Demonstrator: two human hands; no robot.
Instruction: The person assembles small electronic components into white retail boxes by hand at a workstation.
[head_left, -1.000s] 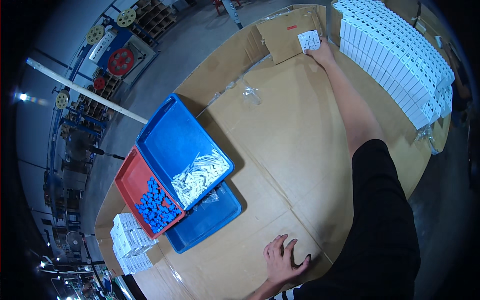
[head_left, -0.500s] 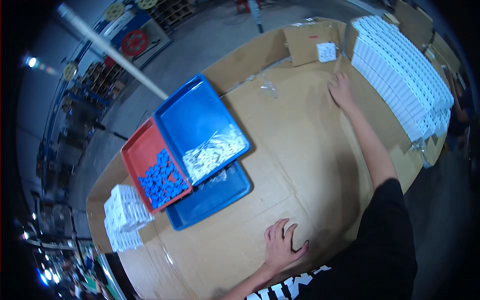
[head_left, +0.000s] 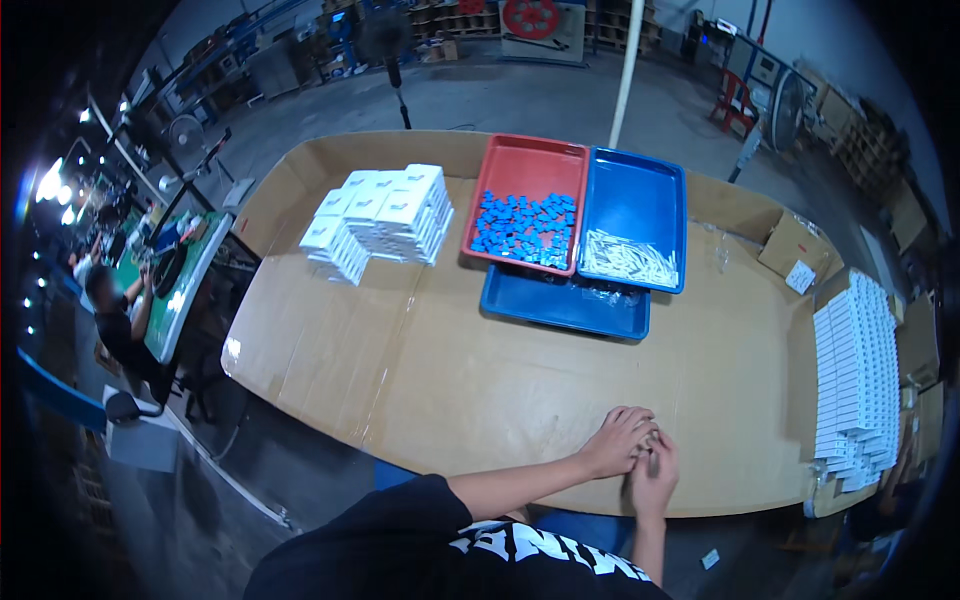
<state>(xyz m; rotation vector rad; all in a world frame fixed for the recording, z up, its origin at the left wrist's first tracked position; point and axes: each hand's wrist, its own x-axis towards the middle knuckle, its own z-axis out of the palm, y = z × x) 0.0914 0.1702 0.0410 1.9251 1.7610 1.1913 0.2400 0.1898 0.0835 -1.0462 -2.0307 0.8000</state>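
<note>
My left hand [head_left: 616, 442] and my right hand [head_left: 655, 477] meet above the near part of the cardboard-covered table [head_left: 480, 390]. The fingers of both are curled and pressed together; anything between them is hidden. Beyond them sits an upturned-rim blue tray [head_left: 560, 308], partly covered by two others. A red tray [head_left: 535, 170] holds many small blue pieces [head_left: 524, 228]. Beside it, a larger blue tray [head_left: 632, 190] has a heap of thin whitish strips [head_left: 630, 258] at its near end.
Stacked white boxes [head_left: 395, 210] stand at the far left of the table. A tall block of white pieces [head_left: 853, 375] lines the right edge, near a cardboard flap [head_left: 800, 245]. Low cardboard walls rim the far side. A person [head_left: 130, 320] sits at a green bench to the left.
My view has swung to the left. My right hand has come back from the far right side to meet my left hand, and the spread fingers of my left hand have closed.
</note>
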